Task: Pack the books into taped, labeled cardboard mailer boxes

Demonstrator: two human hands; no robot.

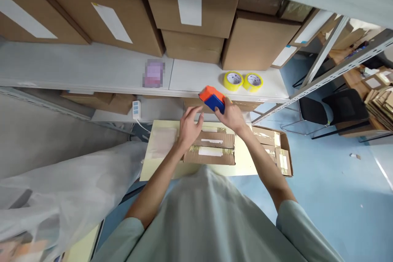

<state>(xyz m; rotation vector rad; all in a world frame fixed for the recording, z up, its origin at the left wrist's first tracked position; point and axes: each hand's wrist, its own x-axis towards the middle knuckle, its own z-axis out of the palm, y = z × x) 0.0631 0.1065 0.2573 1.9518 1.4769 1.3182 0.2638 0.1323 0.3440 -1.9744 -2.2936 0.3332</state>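
Orange-and-blue tool: tape dispenser (pixel 212 98), raised just above the far edge of the carton, orange part up and to the left, blue body toward the palm; it hangs in front of the shelf edge.
Right hand (pixel 232 117): wrapped round the blue body, fingers closed on it. Wrist is bent so the tool's working end points back toward the carton, probably to keep it in line with the seam.
Carton: flat brown cardboard box (pixel 211 149) on the pale yellow table (pixel 245 161), directly in front of the person. Glossy tape strips and white labels show across its top.
Left hand (pixel 189 127): fingers spread and laid flat on the carton's left top, near the far edge. Judged a hold-down, steadying the box.
Spare tape: two yellow tape rolls (pixel 243 81) lie side by side on the white shelf (pixel 92 69), just beyond the dispenser, within easy reach.
Right of table: open carton (pixel 278 149) with loose flaps, touching the table's right side.
Shelf load: large brown boxes (pixel 196 4) stacked behind the rolls.
Left foreground: clear plastic sheeting (pixel 67 196).
Floor: blue; black chair (pixel 334 110) well apart at right.
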